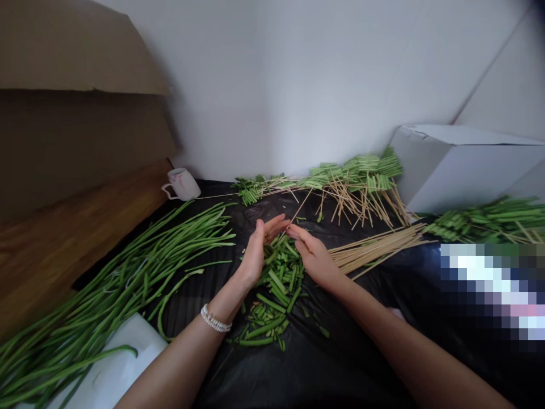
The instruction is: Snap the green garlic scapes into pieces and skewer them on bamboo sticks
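The head-worn camera looks forward and down from above the person's left forearm (179,352) and right forearm (409,346), which enter from the near edge. It is close to the left hand (255,254) and right hand (313,255), which sit near the centre of the view. It faces a white wall (306,85) at the far side and takes in a black plastic sheet (340,363) below, a wooden board (72,238) and a cardboard box (72,51) to the left, and a white box (464,165) far right.
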### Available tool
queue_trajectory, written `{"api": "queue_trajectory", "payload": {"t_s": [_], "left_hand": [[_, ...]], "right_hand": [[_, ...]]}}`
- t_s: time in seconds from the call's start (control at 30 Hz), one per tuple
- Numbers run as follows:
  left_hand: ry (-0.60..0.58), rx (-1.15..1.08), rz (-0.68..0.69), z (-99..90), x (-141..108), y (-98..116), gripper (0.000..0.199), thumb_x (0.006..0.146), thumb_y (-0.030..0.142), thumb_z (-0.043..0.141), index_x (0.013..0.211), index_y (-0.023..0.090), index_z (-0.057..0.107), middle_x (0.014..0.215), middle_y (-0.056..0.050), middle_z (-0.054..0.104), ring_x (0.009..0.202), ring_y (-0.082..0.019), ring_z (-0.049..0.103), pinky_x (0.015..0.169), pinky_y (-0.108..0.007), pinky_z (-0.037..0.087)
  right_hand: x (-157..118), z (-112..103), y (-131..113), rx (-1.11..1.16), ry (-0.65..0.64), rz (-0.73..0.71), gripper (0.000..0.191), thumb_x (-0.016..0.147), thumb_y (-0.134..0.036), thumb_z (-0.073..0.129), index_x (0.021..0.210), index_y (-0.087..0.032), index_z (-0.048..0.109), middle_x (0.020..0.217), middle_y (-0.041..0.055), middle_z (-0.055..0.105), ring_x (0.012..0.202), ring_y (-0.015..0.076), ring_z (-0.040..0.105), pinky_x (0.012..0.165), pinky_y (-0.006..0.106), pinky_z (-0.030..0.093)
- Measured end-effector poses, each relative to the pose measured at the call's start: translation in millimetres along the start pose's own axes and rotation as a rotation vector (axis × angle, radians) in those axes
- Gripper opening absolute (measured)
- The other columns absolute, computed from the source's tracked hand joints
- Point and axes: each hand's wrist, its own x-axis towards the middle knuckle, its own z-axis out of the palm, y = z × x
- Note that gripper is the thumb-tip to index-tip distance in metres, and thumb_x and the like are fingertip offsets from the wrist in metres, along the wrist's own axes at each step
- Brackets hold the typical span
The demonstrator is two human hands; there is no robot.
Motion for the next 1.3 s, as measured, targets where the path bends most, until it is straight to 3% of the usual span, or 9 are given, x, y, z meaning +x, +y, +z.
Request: {"api": "queue_trajectory", "payload": {"t_s": [0.17, 0.27, 0.37, 0.43, 0.57, 0.87, 1.1, 1.2, 1.3], "left_hand": [[0.110, 0.371, 0.071, -19.1, 8, 0, 0.067, 0.094, 0.061, 0.024, 0.111, 0.014, 0.069, 0.117, -0.013, 0.070, 0.115, -0.026, 0.061, 0.105, -0.041, 0.040], [0.147, 0.753, 0.101, -44.4, 18, 6, 0.039, 0.089, 0.046, 0.048, 0.103, 0.017, 0.072, 0.109, -0.009, 0.072, 0.107, -0.026, 0.064, 0.102, -0.039, 0.043], [0.294, 0.977, 0.117, -71.6, 25, 17, 0.020, 0.079, 0.025, 0.059, 0.092, 0.023, 0.074, 0.100, -0.007, 0.074, 0.101, -0.026, 0.065, 0.101, -0.038, 0.042], [0.338, 1.170, 0.076, -86.3, 27, 23, 0.023, 0.079, 0.019, 0.055, 0.090, 0.023, 0.074, 0.100, -0.008, 0.074, 0.099, -0.028, 0.065, 0.098, -0.040, 0.044], [0.302, 1.589, -0.118, -103.1, 23, 27, 0.029, 0.081, 0.014, 0.047, 0.088, 0.021, 0.074, 0.098, -0.013, 0.072, 0.097, -0.030, 0.065, 0.089, -0.042, 0.049], [0.342, 1.793, -0.237, -104.0, 16, 18, 0.040, 0.081, 0.008, 0.043, 0.114, 0.016, 0.065, 0.114, -0.020, 0.062, 0.101, -0.034, 0.063, 0.079, -0.042, 0.051], [0.360, 1.794, -0.258, -105.8, 15, 19, 0.023, 0.088, 0.020, 0.047, 0.098, 0.015, 0.067, 0.108, -0.020, 0.059, 0.094, -0.036, 0.064, 0.074, -0.043, 0.049], [0.508, 1.706, -0.115, -102.4, 18, 22, 0.025, 0.091, 0.020, 0.040, 0.105, 0.015, 0.060, 0.110, -0.020, 0.056, 0.092, -0.032, 0.064, 0.076, -0.041, 0.048], [0.599, 1.511, 0.231, -92.8, 21, 27, 0.027, 0.093, 0.016, 0.034, 0.110, 0.017, 0.056, 0.113, -0.017, 0.056, 0.104, -0.028, 0.059, 0.089, -0.039, 0.045]], "right_hand": [[-6, 2, -4, -0.323, -0.076, -0.134, 0.037, 0.088, -0.012, 0.041, 0.114, -0.017, 0.067, 0.121, 0.0117, 0.067, 0.114, 0.0219, 0.060, 0.102, 0.041, 0.044], [-8, 4, -6, -0.404, -0.094, -0.164, 0.033, 0.089, -0.012, 0.044, 0.110, -0.017, 0.068, 0.115, 0.0113, 0.069, 0.109, 0.0225, 0.061, 0.099, 0.041, 0.046], [-8, 5, -6, -0.436, -0.102, -0.169, 0.030, 0.089, -0.012, 0.046, 0.108, -0.017, 0.068, 0.112, 0.0108, 0.069, 0.108, 0.0225, 0.061, 0.098, 0.040, 0.046], [-8, 5, -5, -0.453, -0.108, -0.161, 0.029, 0.089, -0.012, 0.047, 0.108, -0.018, 0.067, 0.112, 0.0102, 0.069, 0.109, 0.0226, 0.060, 0.097, 0.040, 0.045], [-8, 4, -2, -0.473, -0.111, -0.166, 0.027, 0.088, -0.012, 0.049, 0.107, -0.021, 0.067, 0.112, 0.0084, 0.069, 0.109, 0.0225, 0.060, 0.096, 0.040, 0.045], [-9, 4, -3, -0.483, -0.120, -0.167, 0.025, 0.088, -0.013, 0.050, 0.106, -0.020, 0.067, 0.111, 0.0094, 0.069, 0.109, 0.0235, 0.059, 0.096, 0.041, 0.044], [-9, 4, -1, -0.477, -0.118, -0.185, 0.026, 0.088, -0.014, 0.050, 0.107, -0.021, 0.066, 0.111, 0.0089, 0.069, 0.109, 0.0230, 0.059, 0.096, 0.041, 0.045], [-9, 3, -2, -0.485, -0.129, -0.178, 0.026, 0.088, -0.014, 0.050, 0.107, -0.020, 0.066, 0.113, 0.0094, 0.068, 0.109, 0.0237, 0.059, 0.096, 0.042, 0.045], [-9, 3, -3, -0.487, -0.130, -0.174, 0.026, 0.088, -0.014, 0.049, 0.107, -0.019, 0.066, 0.112, 0.0102, 0.069, 0.109, 0.0243, 0.059, 0.096, 0.042, 0.045]]}}
